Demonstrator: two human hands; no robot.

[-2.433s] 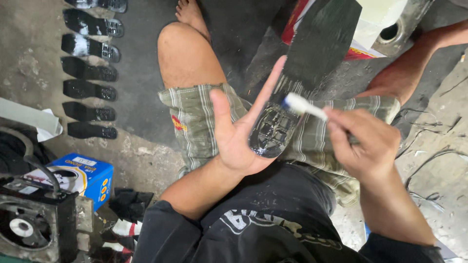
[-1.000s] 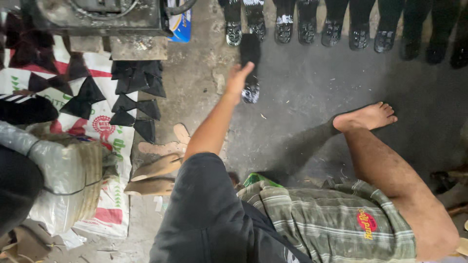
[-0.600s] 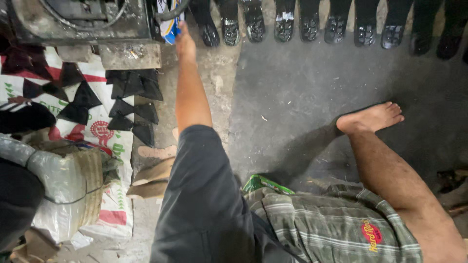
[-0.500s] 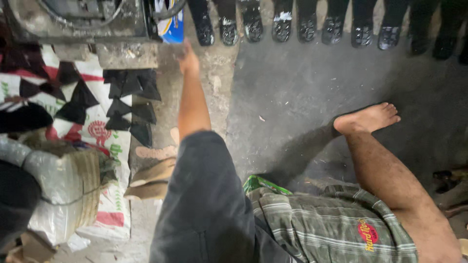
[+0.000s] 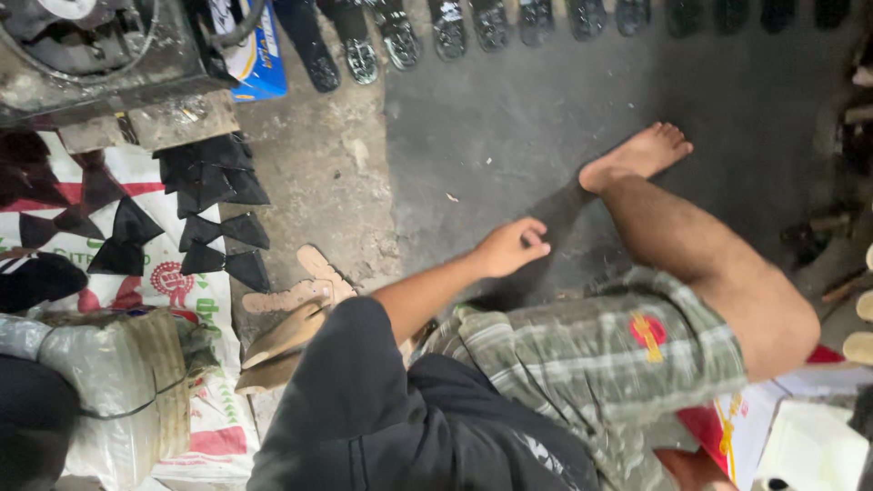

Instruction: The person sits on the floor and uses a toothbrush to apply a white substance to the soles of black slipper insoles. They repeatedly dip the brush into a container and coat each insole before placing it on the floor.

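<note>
head view: one hand shows, the left hand [image 5: 511,247], held above the grey concrete floor [image 5: 509,127] near the bare left knee. its fingers are curled loosely in toward the palm and it grips nothing; nothing touches it. the right hand is out of the picture, cut off below the lower edge.

the nearest things to the hand are the tan soles [image 5: 296,295] lying on the floor beside the dark sleeve: two flat ones show clearly, with one or two more stacked under them, hard to separate. well apart from the hand, along the top edge, runs a row of black soles [image 5: 450,25]; about ten can be counted, all cut off by the frame, the ones at the far right lost in shadow. a blue box [image 5: 250,50] stands just beside the left end of that row, partly hidden by a cable and a dark machine [image 5: 91,50], itself cut off at the corner.

on the printed sack [image 5: 195,300] spread on the floor lie black triangular pieces [image 5: 214,182], roughly a dozen, overlapping so the count is unsure. one bundle wrapped in clear plastic [image 5: 109,382] sits at lower left. one bare foot [image 5: 641,155] rests on the floor. a white container [image 5: 809,445] at lower right is cut off.
</note>
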